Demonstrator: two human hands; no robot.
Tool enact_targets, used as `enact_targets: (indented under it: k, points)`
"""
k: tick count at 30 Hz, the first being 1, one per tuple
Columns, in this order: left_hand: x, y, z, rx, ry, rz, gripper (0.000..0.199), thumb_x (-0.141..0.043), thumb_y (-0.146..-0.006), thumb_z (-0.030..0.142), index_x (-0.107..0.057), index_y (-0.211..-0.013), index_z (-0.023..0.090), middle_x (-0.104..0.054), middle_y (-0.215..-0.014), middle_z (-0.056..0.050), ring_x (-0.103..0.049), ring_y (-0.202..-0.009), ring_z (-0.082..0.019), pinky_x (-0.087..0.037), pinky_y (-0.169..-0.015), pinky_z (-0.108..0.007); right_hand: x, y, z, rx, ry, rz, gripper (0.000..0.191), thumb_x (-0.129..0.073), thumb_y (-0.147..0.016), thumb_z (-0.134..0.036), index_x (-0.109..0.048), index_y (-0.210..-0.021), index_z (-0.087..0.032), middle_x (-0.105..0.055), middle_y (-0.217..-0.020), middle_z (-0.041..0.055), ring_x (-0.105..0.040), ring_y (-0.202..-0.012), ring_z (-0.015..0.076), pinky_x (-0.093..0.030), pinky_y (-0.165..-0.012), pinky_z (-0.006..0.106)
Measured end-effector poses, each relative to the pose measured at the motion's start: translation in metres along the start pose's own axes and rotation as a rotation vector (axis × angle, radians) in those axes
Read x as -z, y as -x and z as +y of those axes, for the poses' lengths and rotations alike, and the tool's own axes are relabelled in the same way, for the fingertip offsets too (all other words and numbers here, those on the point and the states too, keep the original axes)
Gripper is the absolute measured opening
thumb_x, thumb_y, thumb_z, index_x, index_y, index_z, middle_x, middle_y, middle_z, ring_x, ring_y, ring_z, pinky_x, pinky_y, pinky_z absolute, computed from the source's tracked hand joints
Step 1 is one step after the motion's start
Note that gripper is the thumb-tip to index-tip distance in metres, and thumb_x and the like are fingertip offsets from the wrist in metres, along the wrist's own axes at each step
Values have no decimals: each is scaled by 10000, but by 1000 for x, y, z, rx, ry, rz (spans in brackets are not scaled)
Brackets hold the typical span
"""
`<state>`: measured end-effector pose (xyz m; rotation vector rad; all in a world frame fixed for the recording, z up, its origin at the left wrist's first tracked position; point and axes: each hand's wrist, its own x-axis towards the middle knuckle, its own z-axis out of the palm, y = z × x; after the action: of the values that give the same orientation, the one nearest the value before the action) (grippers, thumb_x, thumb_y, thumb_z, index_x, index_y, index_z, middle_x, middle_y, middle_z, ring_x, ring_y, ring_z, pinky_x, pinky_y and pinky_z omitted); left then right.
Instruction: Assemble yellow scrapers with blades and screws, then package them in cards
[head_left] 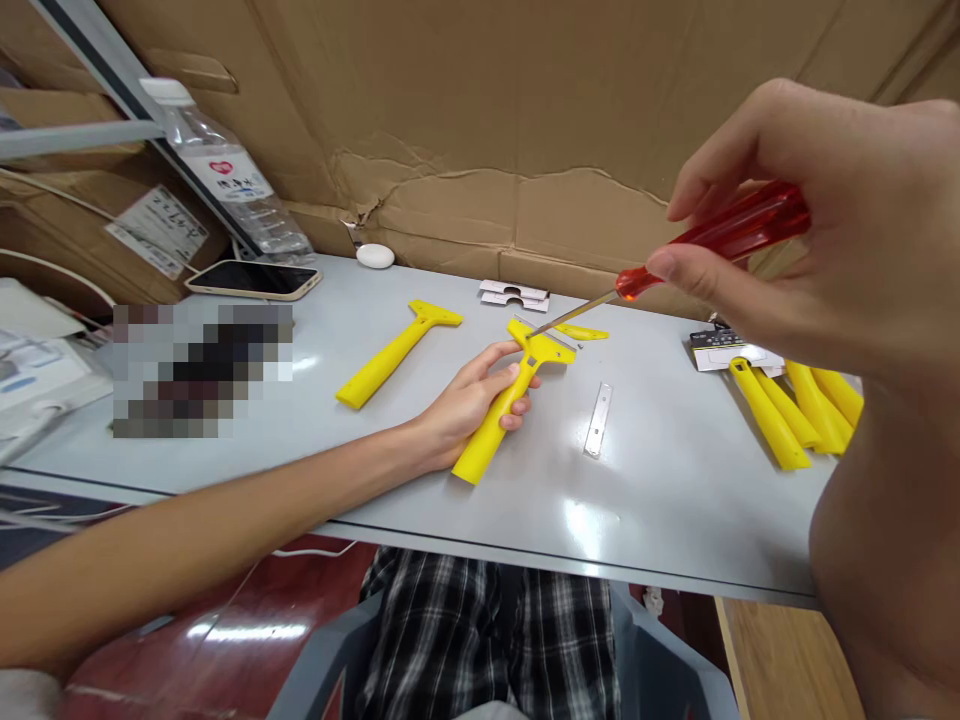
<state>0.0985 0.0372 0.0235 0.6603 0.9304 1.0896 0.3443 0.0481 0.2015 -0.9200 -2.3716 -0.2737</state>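
My left hand (480,395) is wrapped round the handle of a yellow scraper (489,440), its wide head pointing away from me. A red-handled screwdriver (720,235) is gripped in my right hand (810,220), and its tip meets the scraper's head near one end. Behind that head lies a loose yellow cover piece (583,332), with a tiny dark screw (580,347) close by. A flat metal blade (598,420) rests on the table to the right of the scraper. Left of my hand lies another yellow scraper (394,357).
Several yellow handles (772,415) lie at the right beside a black-and-white package (731,350). Small white cards (514,296) sit at the back against the cardboard (600,220). A phone (253,279), a water bottle (232,180) and a white oval object (375,256) stand back left.
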Motion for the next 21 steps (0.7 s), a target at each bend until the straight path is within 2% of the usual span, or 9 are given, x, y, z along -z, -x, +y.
enact_targets:
  k: [5,11,17,21]
  points:
    - [-1,0,0,-3,-15,9,274,-502,-1084,126,-511,-1341,222,-688,-914,-75,-564,-526,-89,-404,-448,-159,4,4,1,45,-91,-54,283,-794,-907,-430,-617,-1120,-371,-748,-1059,-61,-782,-950,232,-624,-702,387]
    - [-2,0,0,-2,-16,19,255,-505,-1079,121,-521,-1315,218,-686,-913,-74,-559,-519,-86,-404,-441,-158,4,2,1,46,-46,-25,282,-854,-910,-444,-644,-1043,-313,-768,-928,-89,-787,-880,182,-581,-716,338]
    - [1,-2,-1,-1,9,18,247,-510,-1078,137,-515,-1307,230,-689,-923,-74,-572,-536,-92,-408,-443,-154,-3,-2,-3,54,-21,-6,256,-802,-962,-446,-608,-972,-281,-733,-841,-88,-781,-803,175,-563,-804,365]
    - [2,-2,-3,-10,-7,9,256,-515,-1075,140,-518,-1315,228,-689,-927,-72,-571,-538,-91,-410,-446,-157,-2,-1,-3,72,-45,-36,245,-800,-917,-372,-581,-1009,-312,-723,-913,-79,-780,-845,191,-588,-766,377]
